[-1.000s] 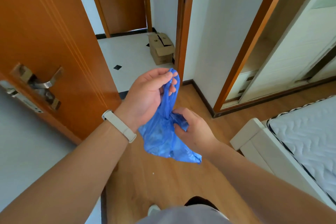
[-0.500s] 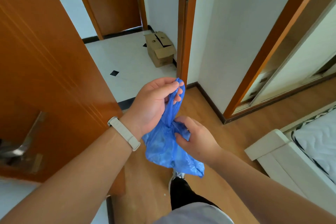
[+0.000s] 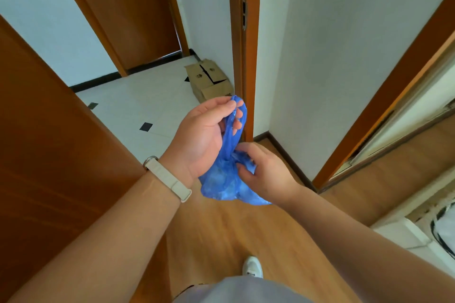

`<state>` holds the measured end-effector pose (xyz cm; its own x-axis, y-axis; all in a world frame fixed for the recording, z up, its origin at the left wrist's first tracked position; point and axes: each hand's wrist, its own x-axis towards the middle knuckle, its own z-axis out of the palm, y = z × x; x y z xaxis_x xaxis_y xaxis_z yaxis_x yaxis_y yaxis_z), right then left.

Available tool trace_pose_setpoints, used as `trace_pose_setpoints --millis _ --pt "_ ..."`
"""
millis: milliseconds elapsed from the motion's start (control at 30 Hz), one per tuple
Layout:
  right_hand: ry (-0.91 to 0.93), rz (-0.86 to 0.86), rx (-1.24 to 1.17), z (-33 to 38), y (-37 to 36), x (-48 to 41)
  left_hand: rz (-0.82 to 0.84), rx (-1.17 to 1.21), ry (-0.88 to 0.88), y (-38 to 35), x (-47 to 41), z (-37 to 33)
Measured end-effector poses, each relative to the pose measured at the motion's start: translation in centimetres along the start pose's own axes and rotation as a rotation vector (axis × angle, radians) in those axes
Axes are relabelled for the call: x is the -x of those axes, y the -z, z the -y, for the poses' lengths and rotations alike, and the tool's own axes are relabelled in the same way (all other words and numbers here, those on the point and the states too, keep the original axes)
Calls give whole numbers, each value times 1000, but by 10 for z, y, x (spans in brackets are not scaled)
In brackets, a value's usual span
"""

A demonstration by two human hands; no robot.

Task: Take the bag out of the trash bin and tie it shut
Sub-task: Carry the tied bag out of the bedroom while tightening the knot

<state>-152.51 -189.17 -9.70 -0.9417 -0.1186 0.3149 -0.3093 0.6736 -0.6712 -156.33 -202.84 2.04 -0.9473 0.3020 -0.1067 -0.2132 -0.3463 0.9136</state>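
- Head view, fingers first: fingertips [image 3: 231, 106] of left hand [image 3: 204, 135] pinched together on the drawn-up neck of the blue bag [image 3: 225, 179], thumb curled against the twisted plastic just below; lifted that way, most likely, to keep the gathered mouth taut and upright.
- Same view, right hand [image 3: 263, 172]: clenched around the waist of the bag where the neck meets the body, thumb and forefinger pressed into a bunched knot of plastic; probably there to anchor the twist while the upper strand is worked round.
- Bag held in mid-air between both hands, above the wooden floor [image 3: 246, 233], touching nothing else; lower part hanging slack and crumpled beneath the right wrist, seemingly almost empty.
- No trash bin anywhere in sight, so removal judged done and tying judged to be the step in hand; knot not clearly finished, since the neck runs free up to the left fingertips.
- Pale wristband [image 3: 170, 178] on the left forearm, clear of the plastic.
- Surroundings: open wooden door [image 3: 49, 155] close on the left, door frame [image 3: 243, 44] straight ahead, tiled hallway with a cardboard box [image 3: 209, 79] beyond, well apart from the hands.
- White shoe [image 3: 251, 267] planted on the floor below the bag, pointing toward the doorway.
- Risk as judged: thin plastic, slippery and easily torn if pulled hard; loose twist liable to unwind should either pinch slacken.
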Motion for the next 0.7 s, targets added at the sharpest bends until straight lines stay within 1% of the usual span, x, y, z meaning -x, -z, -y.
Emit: trace_pose_setpoints --millis 167,267,433,567,700 --pt "16 -38 6 -17 3 -40 56 -20 -6 -3 -53 -16" --pt "-5 -49 45 -31 0 -58 111 -3 27 0 -85 -16" --pt "-112 -110 81 -50 -12 -87 219 25 100 9 -142 -7" --pt "-195 -146 120 -62 -27 -127 330 57 177 19 -193 -5" --pt "-327 -196 149 -69 -43 -172 421 85 268 35 -247 -16"
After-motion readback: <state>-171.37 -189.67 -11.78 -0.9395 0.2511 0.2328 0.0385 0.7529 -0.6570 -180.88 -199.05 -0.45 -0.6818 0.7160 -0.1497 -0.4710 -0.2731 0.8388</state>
